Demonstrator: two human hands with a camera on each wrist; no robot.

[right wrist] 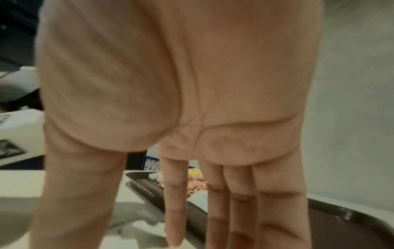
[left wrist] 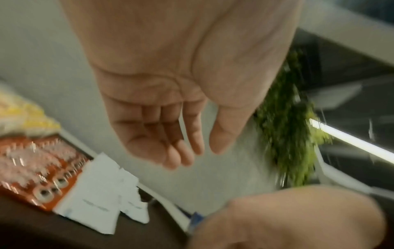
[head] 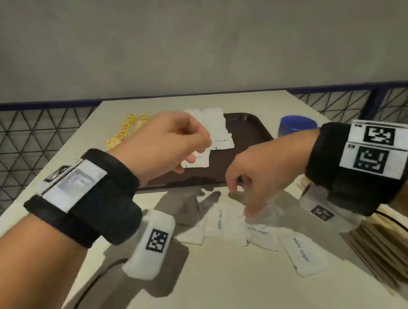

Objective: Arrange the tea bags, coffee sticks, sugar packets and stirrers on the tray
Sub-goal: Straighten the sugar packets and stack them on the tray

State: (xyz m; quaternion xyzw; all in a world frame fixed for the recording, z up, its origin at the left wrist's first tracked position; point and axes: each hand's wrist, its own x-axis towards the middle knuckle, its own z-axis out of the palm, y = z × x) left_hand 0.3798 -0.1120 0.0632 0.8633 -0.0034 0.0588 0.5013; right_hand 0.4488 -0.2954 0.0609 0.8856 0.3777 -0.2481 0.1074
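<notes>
The brown tray (head: 246, 129) lies at the table's far middle. White sugar packets (head: 222, 142) and orange coffee sticks (left wrist: 38, 168) lie on its left part. My left hand (head: 195, 152) hovers over those packets, fingers relaxed and palm empty in the left wrist view. More white sugar packets (head: 220, 218) are scattered on the table in front of the tray. My right hand (head: 241, 201) reaches down onto them, its straight fingers (right wrist: 173, 219) touching one packet. Yellow tea bags (head: 124, 133) lie left of the tray. Wooden stirrers (head: 387, 255) are piled at the right.
A blue cup (head: 296, 124) stands right of the tray. A blue-railed mesh fence (head: 19, 150) runs behind the table, with a grey wall above it. A green plant (left wrist: 287, 126) shows in the left wrist view. The near table edge curves below my arms.
</notes>
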